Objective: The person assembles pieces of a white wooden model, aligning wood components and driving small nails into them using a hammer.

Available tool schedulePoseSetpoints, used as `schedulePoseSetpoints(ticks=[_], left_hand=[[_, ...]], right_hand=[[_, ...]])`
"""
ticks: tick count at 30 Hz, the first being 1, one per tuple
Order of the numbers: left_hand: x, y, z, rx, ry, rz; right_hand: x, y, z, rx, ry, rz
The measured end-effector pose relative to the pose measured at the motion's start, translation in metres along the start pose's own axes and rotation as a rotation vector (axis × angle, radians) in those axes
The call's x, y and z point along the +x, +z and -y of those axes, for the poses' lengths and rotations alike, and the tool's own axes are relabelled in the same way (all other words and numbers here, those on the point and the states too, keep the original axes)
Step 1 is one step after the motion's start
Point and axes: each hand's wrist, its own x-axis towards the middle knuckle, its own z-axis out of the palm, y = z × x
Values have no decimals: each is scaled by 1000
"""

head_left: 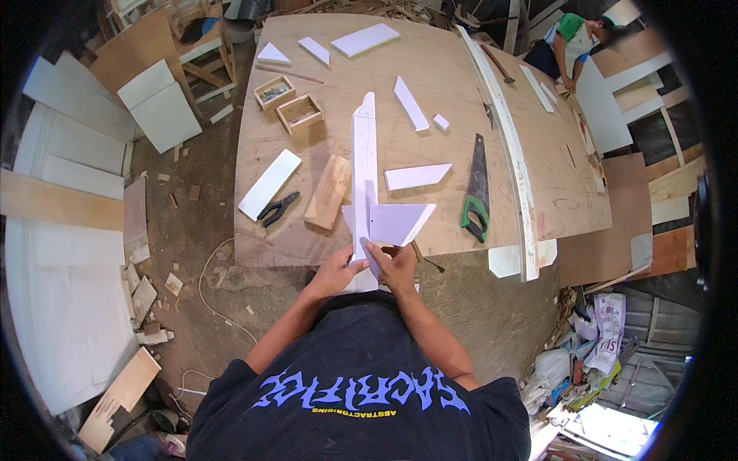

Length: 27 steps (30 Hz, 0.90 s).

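Observation:
Both hands hold the lower end of a long white wooden piece [364,169], which lies lengthwise over the near edge of the table. Its far end is cut to a notched point, and a flat angled white panel [400,222] stands out from its right side. My left hand [337,271] grips it from the left, thumb on top. On the right, my right hand [395,269] is closed round it below the panel, its thumb near the middle. A bare wood block [327,192] lies close by on the left, beside black-handled pliers [278,209].
On the plywood table [307,92] lie several white cut pieces, two small wooden boxes [300,114], a green-handled handsaw [476,188] and a hammer [498,64]. A long white board [503,146] crosses its right side. Another person [573,48] works at the far right.

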Motion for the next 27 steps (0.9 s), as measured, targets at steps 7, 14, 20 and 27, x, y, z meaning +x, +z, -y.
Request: schedulePoseSetpoints(ticks=[7, 14, 20, 27], left_hand=[[1, -19, -2, 127, 110, -105], [9, -12, -19, 430, 16, -377], [33, 32, -26, 663, -35, -500], [65, 87, 9, 789, -202, -497]], right_hand=[[22, -41, -29, -378, -7, -33], [67, -89, -125, -1120, -139, 71], [88, -111, -167, -929, -129, 50], [69, -182, -156, -466, -54, -223]])
